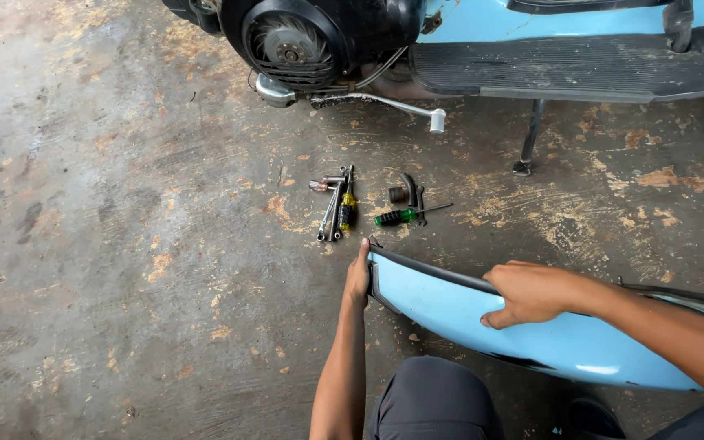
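Note:
A light blue scooter side panel (450,314) with a dark rubber edge lies across the floor in front of my knees. My left hand (358,277) grips the panel's left tip. My right hand (531,293) rests over its upper edge, fingers curled onto the blue face. Just beyond the panel lie loose tools on the concrete: a yellow-and-black screwdriver (347,208) with spanners (329,216) beside it, and a green-handled screwdriver (401,216) next to a small dark part (401,194).
The light blue scooter (580,20) stands at the back, its engine fan cover (291,41) exposed, with a kick-start lever (393,103), footboard (580,69) and centre stand (529,138). The stained concrete floor (107,244) spreads to the left.

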